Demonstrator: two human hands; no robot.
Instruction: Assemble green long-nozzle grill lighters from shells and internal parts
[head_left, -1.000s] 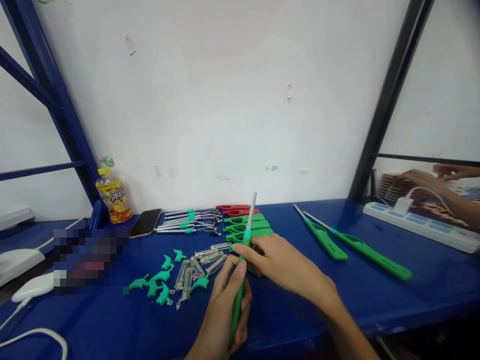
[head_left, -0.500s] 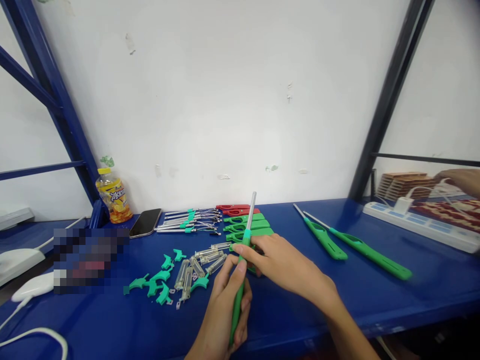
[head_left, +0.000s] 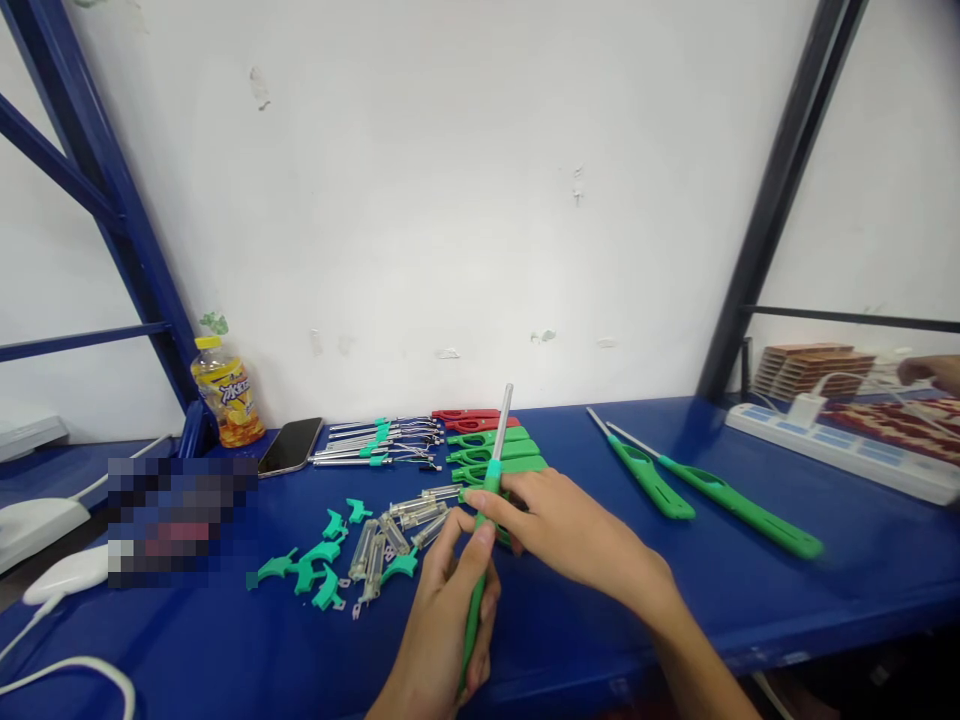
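Note:
A green long-necked lighter (head_left: 474, 622) stands tilted upright before me, its metal tube pointing at the wall. My left hand (head_left: 454, 605) is wrapped round the handle. Higher up, my right hand (head_left: 544, 515) pinches the lighter near the teal collar. Behind my hands lie green and red handle shells (head_left: 480, 440), partly hidden. To the left are several clear fuel tanks (head_left: 365, 550) and several teal triggers (head_left: 325, 552). Metal tubes with wires (head_left: 375, 440) lie in a row farther back. Two green lighters with tubes fitted (head_left: 739, 505) rest on the right.
The blue table (head_left: 585, 620) meets a white wall. A phone (head_left: 292, 445) and a drink bottle (head_left: 227, 395) stand at the back left. A white power strip (head_left: 847, 450) lies right, near stacked brown pieces (head_left: 810, 370) and another person's hand (head_left: 934, 372). White cables (head_left: 82, 665) are at left.
My hands keep almost the same hold on the lighter, with only a slight shift of the left hand. At the far right, the other person's hand has moved rightward.

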